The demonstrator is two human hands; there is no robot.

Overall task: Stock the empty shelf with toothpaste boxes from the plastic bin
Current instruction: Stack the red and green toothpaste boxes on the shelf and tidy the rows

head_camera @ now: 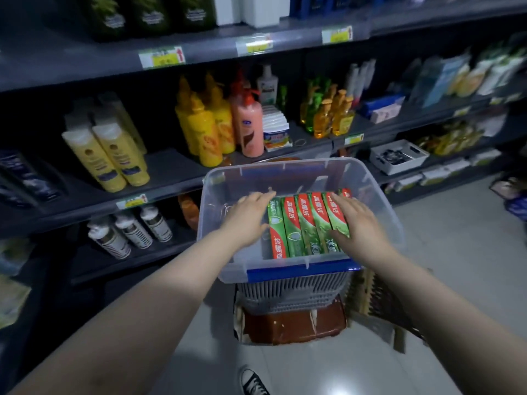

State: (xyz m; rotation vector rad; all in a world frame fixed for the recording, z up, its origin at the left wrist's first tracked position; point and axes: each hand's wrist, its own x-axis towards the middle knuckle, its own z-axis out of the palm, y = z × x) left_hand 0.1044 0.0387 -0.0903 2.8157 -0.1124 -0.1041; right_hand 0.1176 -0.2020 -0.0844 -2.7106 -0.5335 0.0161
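Boxes (308, 223) stood in a row at the right of the bin (285, 169). L hand (251, 215) & R hand (353, 223), fingers straight, flanked the row, prob. to squeeze several out together; nothing gripped yet

Dark shelf (171, 169) behind the plastic bin (228, 269)
Yellow bottles (206, 132) stand on it just behind the bin, cream bottles (114, 155) farther left.

Tall yellow bottles (205, 124) are seen at 11 o'clock, with a pink bottle (248, 124) just beside them. Small orange and green bottles (322, 121) are lined up at 1 o'clock. A white tray (399, 166) is set at 2 o'clock. A black shoe (252, 383) is seen at 6 o'clock.
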